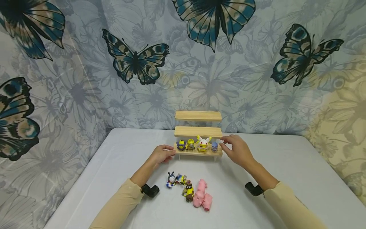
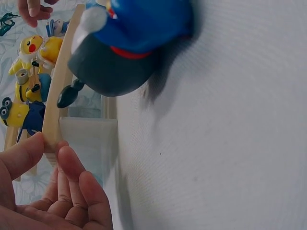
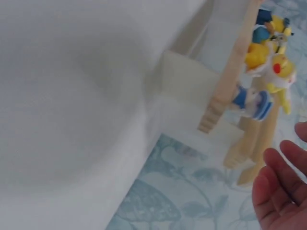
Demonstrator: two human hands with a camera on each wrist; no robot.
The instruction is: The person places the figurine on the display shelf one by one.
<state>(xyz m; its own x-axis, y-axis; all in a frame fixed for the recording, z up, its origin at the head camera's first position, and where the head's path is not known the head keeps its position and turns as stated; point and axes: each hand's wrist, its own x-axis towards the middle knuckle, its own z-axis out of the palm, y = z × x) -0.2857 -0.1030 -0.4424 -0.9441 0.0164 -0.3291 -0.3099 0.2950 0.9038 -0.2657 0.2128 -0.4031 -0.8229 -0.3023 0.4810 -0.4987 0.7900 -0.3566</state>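
A small tiered wooden display shelf (image 1: 198, 131) stands at the back of the table. On its lowest board stand two yellow minion figures (image 1: 181, 145), a yellow-and-white long-eared figure (image 1: 202, 144) and a small blue-and-white figure (image 1: 214, 146). My left hand (image 1: 162, 154) pinches the left end of that board, thumb above and fingers below, as the left wrist view shows. At the right end is my right hand (image 1: 238, 150), its fingers loosely bent and holding nothing. The right wrist view shows a gap between the right fingertips (image 3: 261, 187) and the boards.
Nearer me on the white tablecloth (image 1: 114, 190) lie a grey-and-blue figure (image 1: 171, 180), two more minion figures (image 1: 188, 193) and two pink pigs (image 1: 200, 194). The shelf's two upper boards (image 1: 198, 115) hold nothing. Behind the table hangs a butterfly-patterned cloth (image 1: 194, 79).
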